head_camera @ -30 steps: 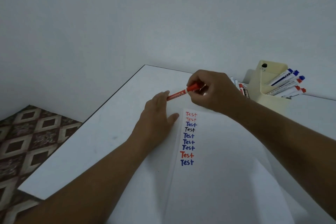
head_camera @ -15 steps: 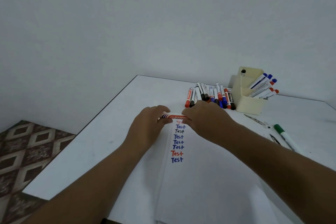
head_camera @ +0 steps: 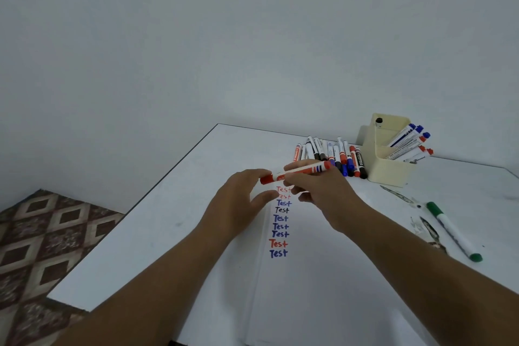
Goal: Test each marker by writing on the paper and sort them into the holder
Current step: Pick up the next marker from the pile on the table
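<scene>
My right hand [head_camera: 323,191] grips a red marker [head_camera: 306,170] and holds it level just above the top of the white paper [head_camera: 314,284]. My left hand [head_camera: 238,202] is at the marker's red capped end; its fingertips touch the cap and its thumb hangs apart below. A column of red, blue and black "Test" words [head_camera: 280,222] runs down the paper. Several untested markers [head_camera: 334,156] lie in a row behind my hands. The cream holder [head_camera: 390,171] at the back right carries several blue and red markers [head_camera: 407,140].
A green marker [head_camera: 452,230] lies on the white table [head_camera: 157,233] to the right, with bits of torn wrapping [head_camera: 421,222] beside it. The table's left edge drops to a patterned tiled floor [head_camera: 42,247]. A plain wall stands behind.
The red marker went from writing at the top of the paper to being pressed together by both hands, and is now lifted level in my right hand. My left thumb has come off it.
</scene>
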`<action>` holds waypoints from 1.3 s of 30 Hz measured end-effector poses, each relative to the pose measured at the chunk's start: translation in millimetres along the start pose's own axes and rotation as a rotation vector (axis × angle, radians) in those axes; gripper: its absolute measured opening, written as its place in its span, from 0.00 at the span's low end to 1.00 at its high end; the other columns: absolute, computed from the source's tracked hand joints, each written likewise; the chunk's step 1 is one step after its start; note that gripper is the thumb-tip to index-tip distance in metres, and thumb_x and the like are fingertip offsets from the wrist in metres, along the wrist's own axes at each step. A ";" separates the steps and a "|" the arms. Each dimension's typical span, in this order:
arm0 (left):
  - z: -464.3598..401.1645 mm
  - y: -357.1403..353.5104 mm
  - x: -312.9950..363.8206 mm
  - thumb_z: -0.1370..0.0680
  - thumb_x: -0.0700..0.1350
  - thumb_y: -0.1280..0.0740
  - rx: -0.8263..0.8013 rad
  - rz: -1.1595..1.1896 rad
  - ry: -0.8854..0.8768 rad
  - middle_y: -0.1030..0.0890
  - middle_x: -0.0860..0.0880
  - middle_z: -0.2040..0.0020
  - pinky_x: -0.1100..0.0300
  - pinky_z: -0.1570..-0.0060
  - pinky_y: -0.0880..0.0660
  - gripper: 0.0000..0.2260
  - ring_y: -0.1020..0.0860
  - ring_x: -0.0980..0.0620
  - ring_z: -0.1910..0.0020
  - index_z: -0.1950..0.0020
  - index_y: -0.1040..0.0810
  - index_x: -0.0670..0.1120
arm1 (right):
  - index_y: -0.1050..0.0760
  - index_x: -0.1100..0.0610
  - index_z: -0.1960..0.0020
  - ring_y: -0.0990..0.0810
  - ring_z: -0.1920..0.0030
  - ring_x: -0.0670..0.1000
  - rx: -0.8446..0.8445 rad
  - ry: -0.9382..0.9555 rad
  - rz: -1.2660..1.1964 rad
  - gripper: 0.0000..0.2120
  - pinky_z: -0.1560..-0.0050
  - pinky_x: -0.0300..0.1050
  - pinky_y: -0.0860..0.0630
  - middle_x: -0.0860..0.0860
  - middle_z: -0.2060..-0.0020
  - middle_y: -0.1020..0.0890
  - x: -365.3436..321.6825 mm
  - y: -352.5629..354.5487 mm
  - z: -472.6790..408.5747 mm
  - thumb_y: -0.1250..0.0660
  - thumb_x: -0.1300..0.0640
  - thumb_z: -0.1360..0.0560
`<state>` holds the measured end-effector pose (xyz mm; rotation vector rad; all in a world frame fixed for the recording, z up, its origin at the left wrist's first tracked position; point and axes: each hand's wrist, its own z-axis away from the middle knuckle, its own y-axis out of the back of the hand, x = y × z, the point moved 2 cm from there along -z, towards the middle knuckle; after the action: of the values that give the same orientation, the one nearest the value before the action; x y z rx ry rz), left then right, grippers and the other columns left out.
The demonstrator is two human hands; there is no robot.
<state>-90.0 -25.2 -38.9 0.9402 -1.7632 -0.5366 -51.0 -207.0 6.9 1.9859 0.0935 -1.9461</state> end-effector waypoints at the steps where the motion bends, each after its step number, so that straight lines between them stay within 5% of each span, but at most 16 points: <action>1: -0.3 0.6 0.8 0.21 0.60 0.35 0.001 -0.001 -0.010 0.22 0.57 0.37 0.53 0.37 0.25 0.18 0.25 0.56 0.40 0.33 0.25 0.56 | 0.18 0.56 0.43 0.17 0.56 0.53 -0.011 -0.017 -0.058 0.08 0.55 0.44 0.21 0.57 0.55 0.14 0.8 -0.8 1.0 0.29 0.59 0.22; 5: -0.9 0.7 3.4 0.19 0.55 0.35 0.009 -0.011 -0.026 0.20 0.55 0.45 0.58 0.43 0.24 0.11 0.23 0.55 0.47 0.41 0.24 0.52 | 0.21 0.58 0.44 0.16 0.59 0.53 0.043 -0.002 -0.099 0.08 0.52 0.47 0.19 0.56 0.57 0.13 3.8 -1.7 4.3 0.29 0.57 0.21; 12: 1.4 -1.6 3.0 0.18 0.54 0.37 -0.028 0.024 -0.096 0.21 0.53 0.38 0.56 0.38 0.26 0.18 0.25 0.54 0.42 0.30 0.27 0.52 | 0.19 0.55 0.51 0.16 0.60 0.55 0.041 0.053 -0.040 0.06 0.50 0.51 0.16 0.57 0.60 0.15 5.8 -10.4 10.9 0.25 0.62 0.26; 19: 1.3 -5.4 3.4 0.16 0.56 0.47 -0.131 -0.085 -0.089 0.25 0.55 0.58 0.63 0.59 0.31 0.12 0.25 0.54 0.58 0.48 0.29 0.51 | 0.20 0.55 0.58 0.25 0.66 0.50 0.107 -0.019 -0.029 0.07 0.60 0.43 0.23 0.55 0.66 0.20 5.6 -16.7 12.6 0.24 0.54 0.26; 23: 3.1 -4.9 1.1 0.19 0.63 0.50 -0.104 -0.130 -0.088 0.26 0.57 0.65 0.61 0.64 0.33 0.16 0.25 0.54 0.64 0.49 0.30 0.54 | 0.20 0.58 0.59 0.27 0.69 0.49 0.124 -0.070 -0.102 0.09 0.63 0.42 0.25 0.53 0.70 0.22 8.7 -18.9 12.1 0.25 0.55 0.25; 31: 3.1 3.6 -1.2 0.21 0.69 0.53 0.048 0.027 -0.017 0.21 0.56 0.57 0.59 0.61 0.30 0.25 0.23 0.57 0.59 0.38 0.27 0.55 | 0.20 0.61 0.55 0.28 0.67 0.49 0.153 -0.091 -0.310 0.07 0.62 0.43 0.28 0.53 0.67 0.21 4.4 -17.0 13.0 0.29 0.57 0.22; 34: -2.9 -3.0 -12.0 0.17 0.59 0.49 0.109 0.023 0.103 0.23 0.53 0.38 0.53 0.42 0.28 0.21 0.27 0.53 0.38 0.29 0.31 0.52 | 0.20 0.61 0.48 0.24 0.67 0.49 0.280 -0.150 -0.455 0.07 0.64 0.43 0.25 0.55 0.62 0.17 7.9 -3.9 14.1 0.30 0.56 0.21; 39: -12.5 -20.6 -27.2 0.18 0.43 0.46 -0.035 -0.276 0.036 0.30 0.47 0.35 0.52 0.37 0.31 0.22 0.33 0.46 0.37 0.23 0.33 0.49 | 0.22 0.63 0.41 0.17 0.65 0.52 0.279 -0.255 -0.507 0.12 0.64 0.45 0.18 0.59 0.58 0.14 18.1 3.9 34.2 0.32 0.56 0.20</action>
<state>-66.7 -14.8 -64.7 1.1699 -1.5963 -0.7191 -81.6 -224.4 -9.6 1.9988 0.2997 -2.6457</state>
